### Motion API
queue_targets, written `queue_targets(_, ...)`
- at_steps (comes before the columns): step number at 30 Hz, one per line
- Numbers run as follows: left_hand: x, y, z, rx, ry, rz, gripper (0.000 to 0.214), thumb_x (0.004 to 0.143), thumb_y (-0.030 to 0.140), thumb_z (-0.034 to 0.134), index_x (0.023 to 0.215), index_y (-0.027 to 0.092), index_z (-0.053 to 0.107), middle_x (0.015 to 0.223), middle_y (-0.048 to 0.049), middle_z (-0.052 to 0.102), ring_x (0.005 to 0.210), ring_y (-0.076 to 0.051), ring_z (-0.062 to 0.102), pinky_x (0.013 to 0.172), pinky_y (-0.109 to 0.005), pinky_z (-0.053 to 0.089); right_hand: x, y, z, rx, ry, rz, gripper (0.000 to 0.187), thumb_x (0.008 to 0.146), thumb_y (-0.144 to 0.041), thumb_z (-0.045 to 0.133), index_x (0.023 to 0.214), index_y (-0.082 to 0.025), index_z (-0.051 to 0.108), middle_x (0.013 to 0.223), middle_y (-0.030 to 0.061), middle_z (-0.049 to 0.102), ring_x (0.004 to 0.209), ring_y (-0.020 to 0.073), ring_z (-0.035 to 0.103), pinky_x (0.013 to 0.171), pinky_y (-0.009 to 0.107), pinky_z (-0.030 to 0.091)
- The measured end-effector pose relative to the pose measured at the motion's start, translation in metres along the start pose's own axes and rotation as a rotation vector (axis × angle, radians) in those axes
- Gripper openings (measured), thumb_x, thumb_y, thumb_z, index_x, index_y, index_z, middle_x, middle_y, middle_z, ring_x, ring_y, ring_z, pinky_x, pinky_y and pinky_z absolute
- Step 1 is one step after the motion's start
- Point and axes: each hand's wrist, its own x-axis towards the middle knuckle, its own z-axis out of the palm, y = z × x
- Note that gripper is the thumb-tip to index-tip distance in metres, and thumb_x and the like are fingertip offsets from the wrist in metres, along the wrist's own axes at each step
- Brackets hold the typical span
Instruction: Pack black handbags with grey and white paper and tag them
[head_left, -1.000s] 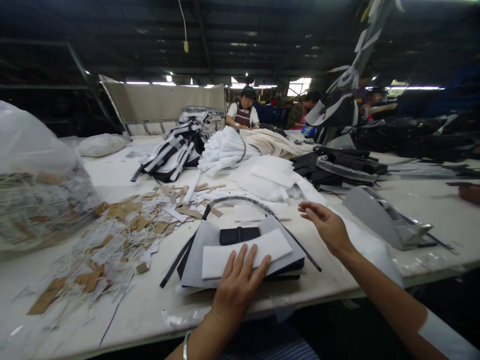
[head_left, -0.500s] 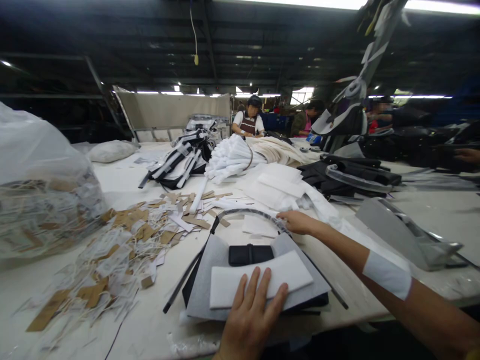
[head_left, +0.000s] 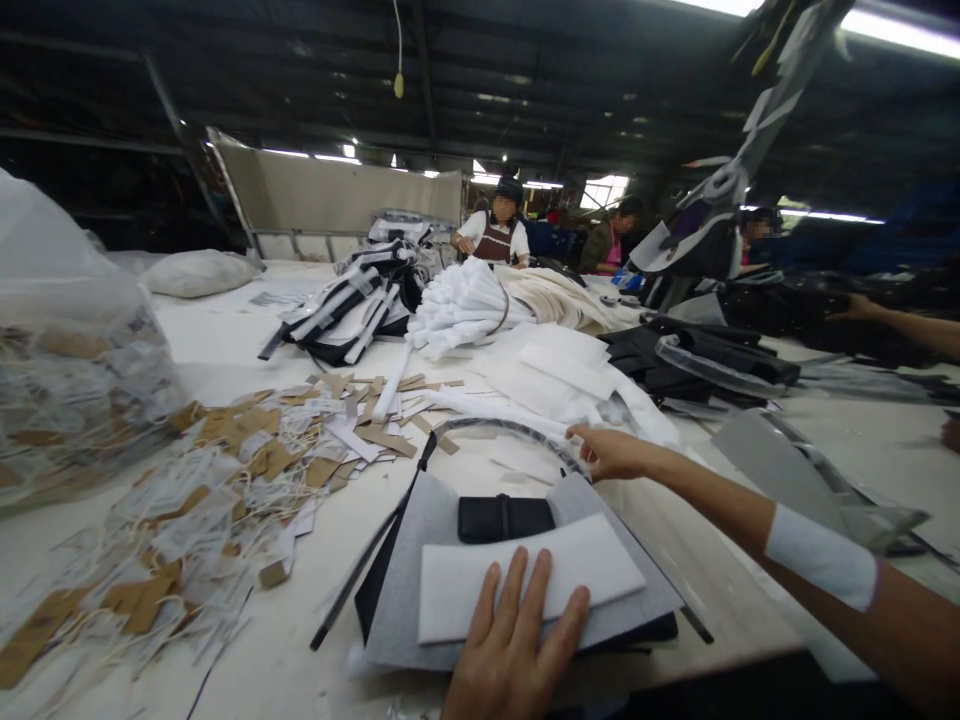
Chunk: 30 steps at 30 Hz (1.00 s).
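Observation:
My left hand (head_left: 514, 650) lies flat with fingers spread on a white foam strip (head_left: 529, 575). The strip rests on a grey sheet (head_left: 427, 540) covering a black bag (head_left: 506, 517) at the table's near edge. My right hand (head_left: 611, 452) reaches forward past the bag's curved handle (head_left: 510, 430), its fingers curled around the edge of a white sheet (head_left: 517, 412) on the white pile behind the bag. A white band wraps my right forearm (head_left: 821, 555).
Brown and white paper tags (head_left: 225, 470) with strings are scattered at left beside a clear plastic sack (head_left: 67, 340). Bundles of white pieces (head_left: 465, 305), black bags (head_left: 697, 350) and a tape dispenser (head_left: 810, 475) lie further back and right. Other people work at the far end; another person's arm (head_left: 900, 325) reaches in at right.
My right hand has moved forward and left from above the bag's right side to the white sheet behind the handle and closed on it. The left hand stays pressed on the foam strip.

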Motion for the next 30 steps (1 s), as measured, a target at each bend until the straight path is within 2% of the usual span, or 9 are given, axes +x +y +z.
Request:
queue_targets(2,0.0,0.0,0.002,0.0,0.026,0.005,0.043,0.098,0.034,0.053,0.142,0.033,0.051,0.14,-0.0077,0.058,0.133,-0.029,0.051,0.116,-0.047,0.032,-0.001,-0.002,0.006,-0.008,0.069,0.024,0.061,0.066,-0.016,0.077,0.125,-0.016,0.059,0.083,0.0028,0.074,0.074,0.0208,0.068,0.064,0.025,0.045)
queue_targets(5,0.0,0.0,0.004,-0.015,0.043,0.006,0.042,0.099,0.033,0.051,0.141,0.032,0.052,0.138,-0.0078,0.06,0.132,-0.029,0.051,0.117,-0.047,0.031,0.001,-0.005,-0.005,-0.029,0.297,0.113,0.036,0.077,-0.015,0.067,0.112,-0.015,0.062,0.079,0.0051,0.072,0.072,0.0217,0.066,0.063,0.027,0.043)
queue_targets(9,0.002,-0.004,0.002,-0.016,0.05,0.01,0.042,0.1,0.032,0.049,0.142,0.031,0.051,0.137,-0.0072,0.061,0.131,-0.029,0.052,0.118,-0.047,0.029,0.003,-0.031,-0.023,-0.037,0.487,0.09,0.024,0.094,-0.024,0.048,0.112,-0.015,0.061,0.105,0.0135,0.071,0.087,0.022,0.063,0.075,0.031,0.042)
queue_targets(11,0.004,-0.007,0.0,-0.006,0.042,0.05,0.043,0.1,0.032,0.049,0.143,0.03,0.05,0.136,-0.0076,0.061,0.13,-0.029,0.054,0.119,-0.047,0.027,0.001,-0.055,-0.017,-0.014,0.431,-0.007,0.026,0.096,-0.036,0.048,0.099,-0.018,0.067,0.097,0.0086,0.073,0.083,0.0191,0.063,0.074,0.028,0.042)
queue_targets(13,0.005,-0.008,-0.002,0.003,0.03,0.08,0.044,0.1,0.033,0.048,0.143,0.029,0.05,0.136,-0.0079,0.061,0.128,-0.029,0.055,0.119,-0.047,0.026,0.0,-0.079,-0.001,0.007,0.254,-0.084,0.032,0.091,-0.048,0.055,0.081,-0.021,0.07,0.08,0.0043,0.072,0.074,0.0181,0.063,0.067,0.026,0.041)
queue_targets(16,0.006,-0.008,-0.003,0.003,0.019,0.065,0.043,0.1,0.033,0.046,0.143,0.03,0.05,0.137,-0.0071,0.061,0.128,-0.028,0.055,0.119,-0.045,0.026,0.004,-0.104,0.026,0.024,0.056,-0.048,0.039,0.079,-0.058,0.065,0.07,-0.02,0.069,0.077,0.0074,0.072,0.077,0.0236,0.064,0.063,0.029,0.039)
queue_targets(18,0.006,-0.007,-0.002,0.003,0.014,0.053,0.042,0.101,0.033,0.046,0.143,0.031,0.05,0.138,-0.0066,0.06,0.13,-0.028,0.054,0.118,-0.045,0.027,0.011,-0.109,0.037,0.054,0.045,0.003,0.036,0.072,-0.054,0.072,0.068,-0.019,0.067,0.077,0.0088,0.071,0.078,0.0259,0.064,0.063,0.03,0.039)
queue_targets(23,-0.001,-0.009,-0.001,-0.004,0.01,0.03,0.041,0.102,0.034,0.043,0.142,0.034,0.05,0.143,-0.0053,0.056,0.134,-0.027,0.049,0.115,-0.044,0.033,0.02,-0.097,0.042,0.278,0.054,-0.028,0.022,0.069,-0.034,0.073,0.063,-0.019,0.059,0.067,0.0004,0.065,0.068,0.018,0.06,0.062,0.027,0.038)
queue_targets(30,-0.007,-0.019,-0.015,0.038,-0.114,0.052,0.042,0.102,0.035,0.042,0.144,0.037,0.047,0.146,-0.0024,0.052,0.138,-0.026,0.044,0.112,-0.043,0.038,-0.004,-0.083,0.044,0.749,0.122,-0.036,0.027,0.08,-0.044,0.063,0.08,-0.02,0.053,0.082,0.0043,0.073,0.076,0.017,0.067,0.06,0.025,0.044)
